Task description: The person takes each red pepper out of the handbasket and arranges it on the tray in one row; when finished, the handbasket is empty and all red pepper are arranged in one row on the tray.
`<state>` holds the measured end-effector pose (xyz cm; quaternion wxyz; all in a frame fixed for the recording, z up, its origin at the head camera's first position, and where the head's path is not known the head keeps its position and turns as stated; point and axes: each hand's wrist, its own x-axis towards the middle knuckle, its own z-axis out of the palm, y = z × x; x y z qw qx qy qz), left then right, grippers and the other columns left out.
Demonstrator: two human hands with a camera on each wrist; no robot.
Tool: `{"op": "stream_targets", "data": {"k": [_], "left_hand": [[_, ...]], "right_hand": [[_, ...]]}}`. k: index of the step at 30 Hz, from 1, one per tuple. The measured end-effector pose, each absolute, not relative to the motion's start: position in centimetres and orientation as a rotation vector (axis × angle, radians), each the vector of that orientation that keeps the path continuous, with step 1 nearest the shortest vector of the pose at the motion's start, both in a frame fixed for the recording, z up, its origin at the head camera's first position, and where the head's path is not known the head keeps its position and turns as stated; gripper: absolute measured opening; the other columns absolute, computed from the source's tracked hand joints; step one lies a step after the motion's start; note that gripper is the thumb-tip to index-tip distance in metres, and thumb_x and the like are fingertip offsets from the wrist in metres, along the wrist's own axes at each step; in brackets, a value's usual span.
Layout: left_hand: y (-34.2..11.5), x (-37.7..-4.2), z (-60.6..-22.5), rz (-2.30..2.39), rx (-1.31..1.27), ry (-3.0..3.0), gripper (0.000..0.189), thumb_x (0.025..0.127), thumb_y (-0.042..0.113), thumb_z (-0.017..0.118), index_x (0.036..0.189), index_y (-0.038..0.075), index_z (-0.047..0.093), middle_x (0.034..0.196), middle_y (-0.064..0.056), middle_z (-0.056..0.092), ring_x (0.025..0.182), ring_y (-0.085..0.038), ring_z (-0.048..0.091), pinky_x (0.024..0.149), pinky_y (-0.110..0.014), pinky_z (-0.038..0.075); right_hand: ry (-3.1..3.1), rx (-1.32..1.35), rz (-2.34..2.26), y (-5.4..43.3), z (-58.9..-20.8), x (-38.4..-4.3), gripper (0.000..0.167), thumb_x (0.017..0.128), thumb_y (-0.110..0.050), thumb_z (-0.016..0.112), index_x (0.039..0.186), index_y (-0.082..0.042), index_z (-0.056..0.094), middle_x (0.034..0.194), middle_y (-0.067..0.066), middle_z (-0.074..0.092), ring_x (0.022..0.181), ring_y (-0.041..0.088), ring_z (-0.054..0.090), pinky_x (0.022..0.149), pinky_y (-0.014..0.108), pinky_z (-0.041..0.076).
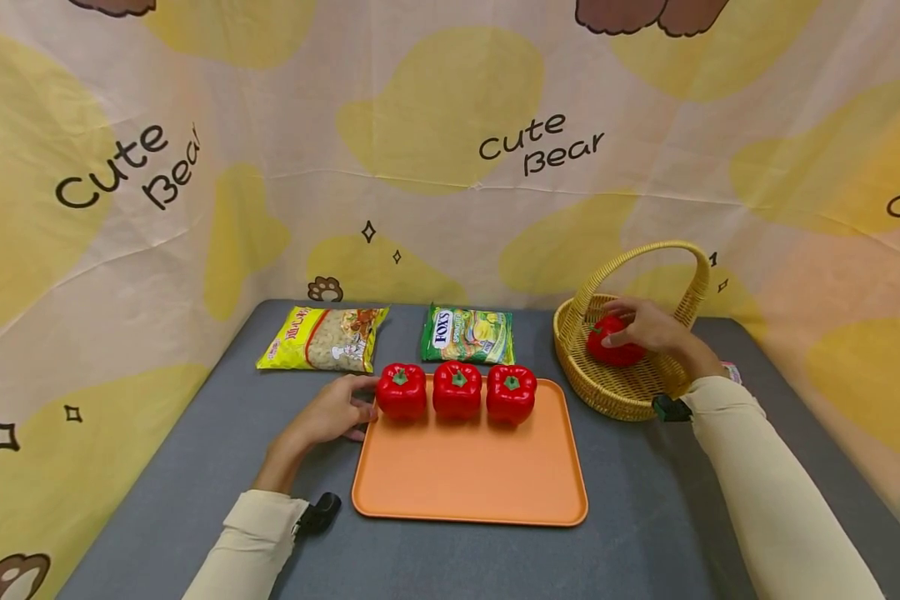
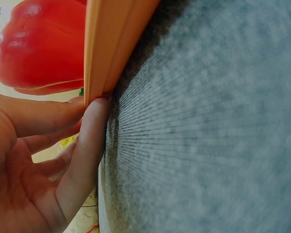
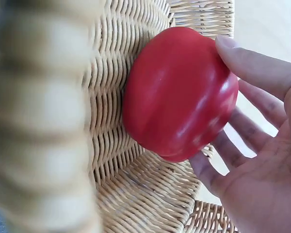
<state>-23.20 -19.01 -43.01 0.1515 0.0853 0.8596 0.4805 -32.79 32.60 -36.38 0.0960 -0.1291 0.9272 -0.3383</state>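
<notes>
My right hand reaches into the wicker basket and holds a red bell pepper there. In the right wrist view, thumb and fingers curve about that pepper, which lies close to the woven wall. At the left, my left hand grips the upper left edge of the orange tray. The left wrist view has the tray's rim between thumb and a finger. Three more red bell peppers stand in a row along the tray's far side, green stems showing.
Behind the tray lie a yellow food packet and a green Fox's candy bag. The basket's tall handle arches over its opening. A small pack is partly hidden behind the right wrist. A printed cloth backs the grey table.
</notes>
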Motion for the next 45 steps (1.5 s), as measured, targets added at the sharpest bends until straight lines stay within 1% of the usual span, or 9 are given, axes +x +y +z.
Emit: {"op": "stream_targets", "data": {"k": [4,7,15,22,26,31,35,43,45], "left_hand": [[-19.0,-23.2,-43.1,1.384,0.238,2.462,0.057,0.097,-0.004,0.062,0.153,-0.008,0.047,0.14,-0.028,0.062,0.107,-0.03,0.074,0.069,-0.041,0.067],[-19.0,-23.2,-43.1,1.386,0.24,2.459,0.058,0.097,-0.003,0.063,0.153,-0.008,0.047,0.141,-0.028,0.061,0.107,-0.031,0.074,0.07,-0.041,0.067],[-19.0,-23.2,-43.0,1.391,0.239,2.452,0.058,0.097,-0.003,0.062,0.153,-0.008,0.047,0.14,-0.028,0.062,0.108,-0.031,0.075,0.07,-0.042,0.067],[-19.0,-23.1,-43.1,1.389,0.238,2.45,0.057,0.098,-0.004,0.062,0.153,-0.008,0.048,0.14,-0.028,0.061,0.109,-0.031,0.074,0.07,-0.041,0.067],[-19.0,-23.2,-43.0,1.387,0.239,2.455,0.057,0.098,-0.004,0.062,0.153,-0.008,0.048,0.142,-0.029,0.06,0.109,-0.032,0.074,0.07,-0.041,0.067],[-19.0,-23.2,-43.0,1.379,0.233,2.463,0.058,0.098,-0.003,0.062,0.153,-0.007,0.048,0.141,-0.028,0.061,0.108,-0.031,0.074,0.07,-0.041,0.067],[-19.0,-23.1,-43.0,1.379,0.22,2.461,0.057,0.098,-0.002,0.062,0.153,-0.008,0.047,0.135,-0.027,0.065,0.107,-0.03,0.074,0.07,-0.041,0.067],[-18.9,-23.0,-42.9,1.386,0.225,2.457,0.056,0.098,-0.003,0.063,0.152,-0.008,0.048,0.135,-0.027,0.065,0.106,-0.03,0.074,0.071,-0.041,0.067],[-18.9,-23.1,-42.9,1.389,0.23,2.456,0.056,0.098,-0.003,0.063,0.152,-0.008,0.048,0.136,-0.028,0.064,0.105,-0.03,0.074,0.071,-0.041,0.067]], "right_hand": [[2.772,-0.384,-0.948,32.5,-36.5,-32.8,0.074,0.094,-0.017,0.081,0.154,0.007,0.046,0.149,0.036,0.049,0.128,0.049,0.056,0.098,0.046,0.056],[2.794,-0.379,-0.901,32.5,-36.4,-32.6,0.072,0.094,-0.019,0.081,0.153,0.006,0.047,0.148,0.036,0.051,0.123,0.046,0.059,0.095,0.044,0.057],[2.789,-0.388,-0.933,32.9,-36.3,-32.1,0.072,0.096,-0.019,0.079,0.154,0.007,0.046,0.151,0.036,0.047,0.131,0.051,0.054,0.105,0.055,0.052],[2.856,-0.401,-0.905,33.4,-35.5,-30.9,0.068,0.095,-0.027,0.081,0.152,0.0,0.053,0.146,0.032,0.055,0.127,0.049,0.056,0.1,0.054,0.053],[2.898,-0.411,-0.891,33.7,-35.0,-30.0,0.068,0.095,-0.031,0.082,0.151,-0.004,0.055,0.145,0.031,0.056,0.128,0.051,0.056,0.1,0.059,0.052],[2.916,-0.456,-0.908,34.1,-34.6,-28.8,0.069,0.095,-0.03,0.081,0.152,-0.002,0.053,0.147,0.033,0.053,0.13,0.056,0.054,0.102,0.068,0.05],[2.955,-0.471,-0.903,34.2,-34.4,-27.7,0.07,0.096,-0.03,0.08,0.153,0.0,0.051,0.151,0.032,0.05,0.131,0.057,0.053,0.102,0.071,0.049],[3.016,-0.425,-0.986,33.8,-34.0,-25.0,0.071,0.096,-0.035,0.08,0.155,-0.009,0.052,0.15,0.024,0.053,0.131,0.046,0.055,0.1,0.065,0.052],[3.024,-0.42,-1.022,33.8,-33.9,-24.4,0.071,0.096,-0.034,0.08,0.156,-0.01,0.052,0.149,0.022,0.054,0.13,0.045,0.056,0.099,0.058,0.055]]}}
